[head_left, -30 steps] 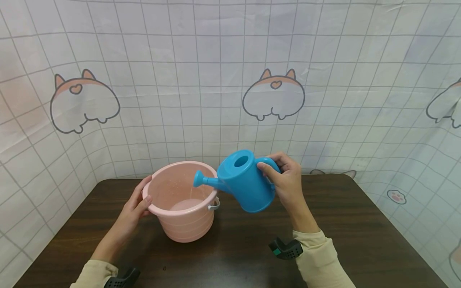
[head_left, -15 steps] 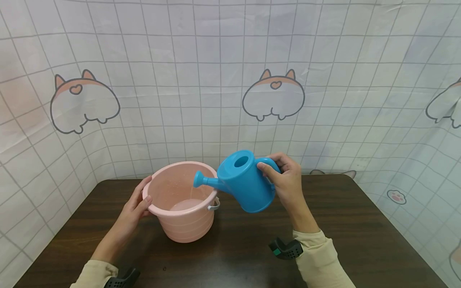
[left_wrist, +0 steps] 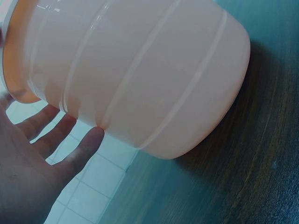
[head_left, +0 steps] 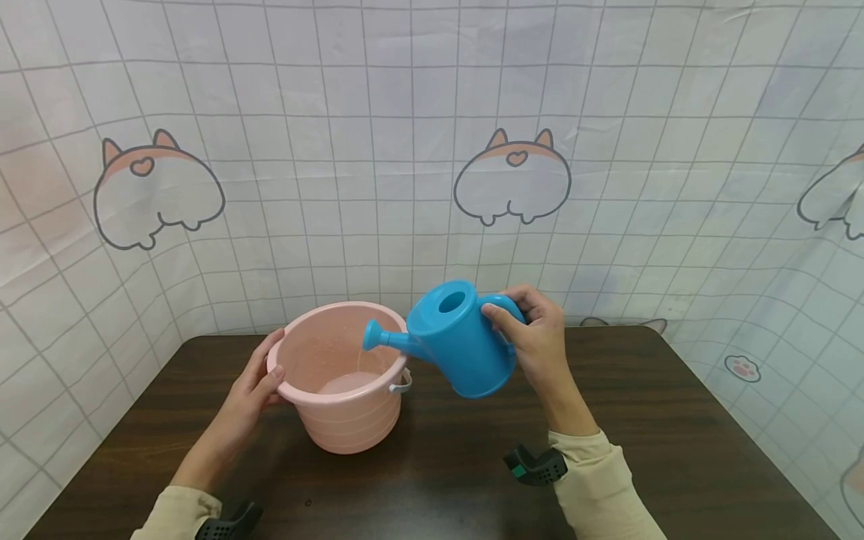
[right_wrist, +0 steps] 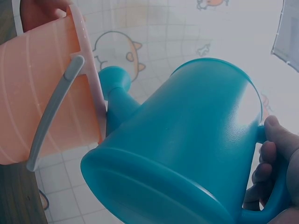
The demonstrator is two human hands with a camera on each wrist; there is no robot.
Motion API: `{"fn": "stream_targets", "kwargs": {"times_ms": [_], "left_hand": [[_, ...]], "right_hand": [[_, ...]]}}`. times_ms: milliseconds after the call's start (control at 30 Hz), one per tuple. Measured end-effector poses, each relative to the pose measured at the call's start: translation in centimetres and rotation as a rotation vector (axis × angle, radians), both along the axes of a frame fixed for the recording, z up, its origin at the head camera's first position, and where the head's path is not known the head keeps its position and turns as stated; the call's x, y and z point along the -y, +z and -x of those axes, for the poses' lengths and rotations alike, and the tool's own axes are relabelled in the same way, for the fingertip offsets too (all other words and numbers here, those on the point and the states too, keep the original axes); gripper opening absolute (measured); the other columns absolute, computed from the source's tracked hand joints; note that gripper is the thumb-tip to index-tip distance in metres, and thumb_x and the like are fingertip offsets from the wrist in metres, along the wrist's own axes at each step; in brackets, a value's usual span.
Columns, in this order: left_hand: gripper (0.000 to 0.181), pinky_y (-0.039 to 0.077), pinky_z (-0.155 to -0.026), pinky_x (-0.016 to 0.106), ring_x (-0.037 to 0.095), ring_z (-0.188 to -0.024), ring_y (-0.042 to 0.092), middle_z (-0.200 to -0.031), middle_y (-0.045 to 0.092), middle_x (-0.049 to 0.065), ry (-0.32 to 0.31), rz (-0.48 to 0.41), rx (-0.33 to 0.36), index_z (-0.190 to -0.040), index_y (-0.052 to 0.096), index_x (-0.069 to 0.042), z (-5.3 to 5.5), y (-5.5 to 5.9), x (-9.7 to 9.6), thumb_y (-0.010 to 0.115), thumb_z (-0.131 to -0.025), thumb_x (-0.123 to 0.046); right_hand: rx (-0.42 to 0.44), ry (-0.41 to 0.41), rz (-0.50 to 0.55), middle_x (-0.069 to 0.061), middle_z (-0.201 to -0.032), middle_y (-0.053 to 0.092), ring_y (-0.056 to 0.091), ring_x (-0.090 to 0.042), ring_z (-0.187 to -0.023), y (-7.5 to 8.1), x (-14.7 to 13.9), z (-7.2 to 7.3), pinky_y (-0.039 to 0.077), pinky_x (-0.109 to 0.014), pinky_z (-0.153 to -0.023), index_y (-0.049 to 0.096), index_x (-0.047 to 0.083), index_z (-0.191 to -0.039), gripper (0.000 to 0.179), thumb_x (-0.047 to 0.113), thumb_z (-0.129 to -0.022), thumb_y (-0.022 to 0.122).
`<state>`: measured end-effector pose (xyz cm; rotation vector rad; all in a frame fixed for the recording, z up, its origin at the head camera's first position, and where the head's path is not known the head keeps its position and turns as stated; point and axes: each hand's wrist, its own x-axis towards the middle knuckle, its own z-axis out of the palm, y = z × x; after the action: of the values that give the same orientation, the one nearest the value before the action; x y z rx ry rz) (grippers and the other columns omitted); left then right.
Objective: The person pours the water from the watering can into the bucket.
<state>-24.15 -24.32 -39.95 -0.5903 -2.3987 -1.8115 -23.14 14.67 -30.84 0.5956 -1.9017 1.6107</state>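
My right hand [head_left: 536, 334] grips the handle of a blue watering can [head_left: 466, 345], tilted and held above the table. Its spout reaches over the right rim of a pink bucket [head_left: 347, 424], and a thin stream of water falls from the spout into it. My left hand [head_left: 246, 390] holds the bucket's rim at the left, thumb over the edge. In the left wrist view, several fingers [left_wrist: 77, 154] lie against the bucket's outer wall. The right wrist view shows the bucket's grey handle [right_wrist: 53, 114] hanging down its side.
The bucket stands on a dark wooden table [head_left: 459, 480]. A white grid-patterned cloth [head_left: 405, 150] with cartoon prints hangs behind the table and along both sides. Black devices are strapped at both wrists, one at the right cuff [head_left: 536, 466].
Both hands, the can and the bucket keep their places. Water runs from the spout throughout.
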Motion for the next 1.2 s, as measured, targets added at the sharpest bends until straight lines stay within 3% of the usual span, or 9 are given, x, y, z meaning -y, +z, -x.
{"fn": "stream_targets", "kwargs": {"times_ms": [267, 700, 1200], "left_hand": [[0.052, 0.05, -0.078, 0.021, 0.007, -0.109, 0.051, -0.145, 0.024, 0.018, 0.006, -0.005, -0.003, -0.147, 0.013, -0.026, 0.0, -0.1, 0.0, 0.034, -0.099, -0.019], [0.053, 0.051, -0.077, 0.021, 0.005, -0.105, 0.053, -0.141, 0.026, 0.024, -0.009, -0.011, -0.035, -0.147, 0.013, -0.022, 0.0, -0.1, -0.1, 0.034, -0.099, -0.017], [0.052, 0.05, -0.078, 0.021, 0.007, -0.107, 0.053, -0.144, 0.026, 0.017, 0.013, 0.005, 0.001, -0.147, 0.013, -0.026, 0.1, -0.2, 0.0, 0.034, -0.099, -0.019]], "right_hand": [[0.01, -0.007, 0.029, 0.004, -0.079, 0.061, 0.058, -0.012, -0.068, -1.5, -0.6, 1.6, 0.051, -0.026, -0.069, 0.06, -0.001, -0.094, 0.014, 0.008, -0.084, 0.064], [0.017, -0.009, 0.045, 0.003, -0.077, 0.061, 0.058, -0.013, -0.068, -1.4, -0.5, 1.6, 0.051, -0.027, -0.069, 0.06, -0.001, -0.092, 0.013, 0.009, -0.084, 0.064], [0.011, -0.012, 0.038, 0.003, -0.076, 0.061, 0.057, -0.014, -0.067, -1.5, -0.5, 1.6, 0.051, -0.026, -0.068, 0.06, -0.001, -0.091, 0.012, 0.008, -0.083, 0.064]]}}
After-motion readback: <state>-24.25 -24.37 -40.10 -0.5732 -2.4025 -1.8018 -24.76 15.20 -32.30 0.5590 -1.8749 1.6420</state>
